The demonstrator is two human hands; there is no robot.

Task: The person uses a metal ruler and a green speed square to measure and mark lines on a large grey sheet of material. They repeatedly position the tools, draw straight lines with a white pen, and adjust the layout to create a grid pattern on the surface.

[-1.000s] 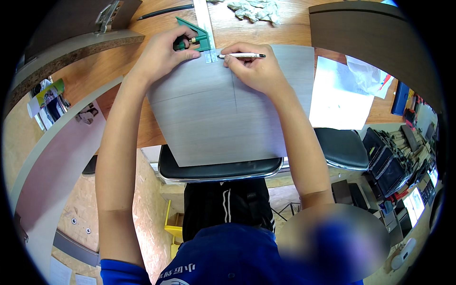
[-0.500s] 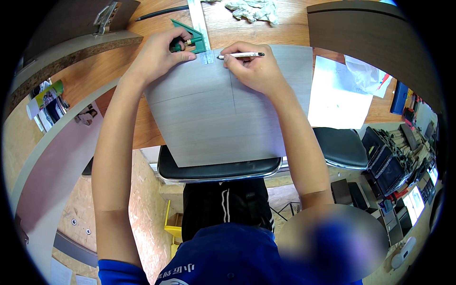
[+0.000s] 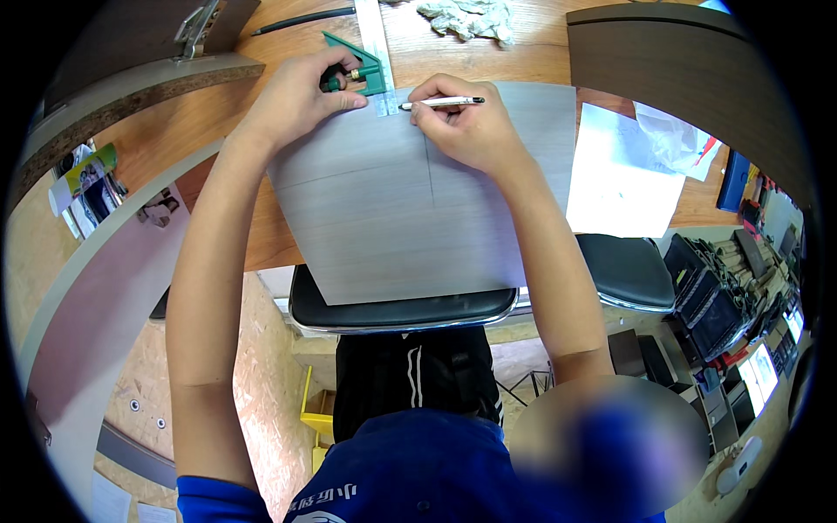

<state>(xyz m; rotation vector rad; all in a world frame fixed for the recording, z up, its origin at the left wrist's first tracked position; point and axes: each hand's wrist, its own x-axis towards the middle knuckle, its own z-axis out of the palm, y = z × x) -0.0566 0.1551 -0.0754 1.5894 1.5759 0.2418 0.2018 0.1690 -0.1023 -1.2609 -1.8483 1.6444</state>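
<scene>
A grey wood-grain board [image 3: 375, 227] lies across the table edge in front of me, with two thin dark lines drawn on it. My left hand [image 3: 309, 91] grips the green head of a combination square [image 3: 373, 77] against the board's far edge. The square's metal blade [image 3: 371, 35] runs away over the table, its short end lying on the board. Just right of that end, my right hand [image 3: 466, 122] holds a white pencil [image 3: 449, 101] nearly level. The pencil's dark tip is beside the blade end; whether it touches the board I cannot tell.
A black pen [image 3: 301, 21] and a crumpled whitish cloth [image 3: 471, 19] lie beyond the board. White paper sheets [image 3: 619, 174] are at its right. Dark panels stand at left [image 3: 113, 105] and right [image 3: 663, 52]. Black stools [image 3: 623, 270] are under the table's near edge.
My left hand has slid the combination square slightly to the right along the board's edge, nearer the pencil tip. My right hand and the pencil have hardly moved.
</scene>
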